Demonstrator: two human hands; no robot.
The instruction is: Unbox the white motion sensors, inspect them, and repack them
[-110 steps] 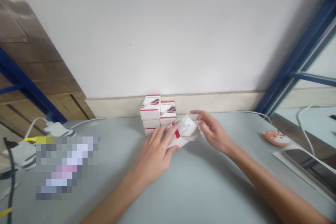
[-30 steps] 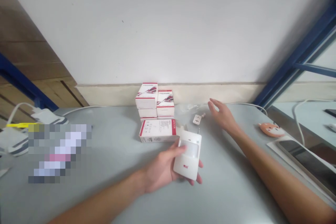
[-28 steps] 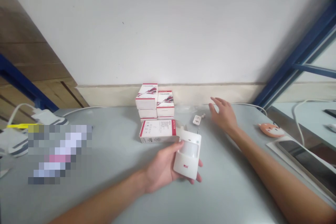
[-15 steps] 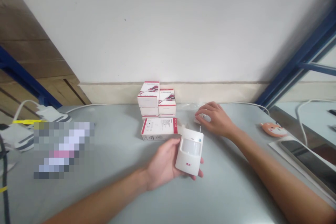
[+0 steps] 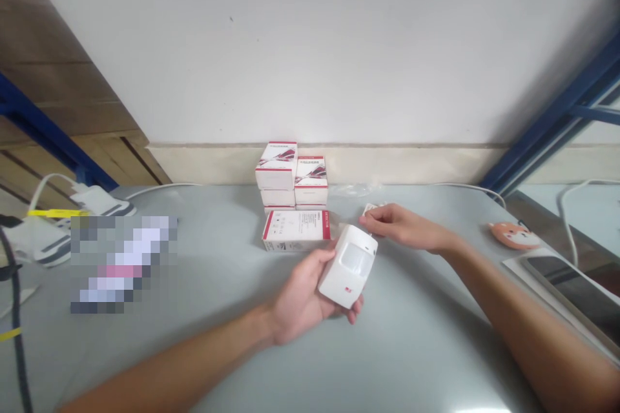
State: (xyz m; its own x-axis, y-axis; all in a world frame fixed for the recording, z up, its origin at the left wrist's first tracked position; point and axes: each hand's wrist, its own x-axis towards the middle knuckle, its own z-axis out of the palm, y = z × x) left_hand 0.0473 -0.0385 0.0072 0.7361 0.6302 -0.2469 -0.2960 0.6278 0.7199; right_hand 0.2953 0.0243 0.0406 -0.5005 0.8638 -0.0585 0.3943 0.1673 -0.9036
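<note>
A white motion detector (image 5: 338, 279) with a frosted window and a small red logo rests tilted in my left hand (image 5: 298, 300). The thumb lies along its left edge, and the other fingers wrap underneath and show at its lower right. My right hand (image 5: 409, 227) pinches at the detector's top right corner, where its thin antenna stands; the fingertips cover most of the antenna. A small white piece (image 5: 372, 208) lies on the table just behind those fingers, partly hidden. Left of the detector's top, a white and red detector box (image 5: 296, 227) lies on its side.
White and red boxes (image 5: 276, 179) are stacked near the wall, beside a clear plastic bag (image 5: 356, 190). Power strips (image 5: 104, 200) and a blurred-out item (image 5: 123, 264) sit at left. At right lie an orange animal-faced object (image 5: 514, 235) and a phone (image 5: 571, 290).
My right hand has come from the small white piece to the detector's antenna, its fingers now pinched. The detector has tilted clockwise in my left hand. The view has shifted slightly.
</note>
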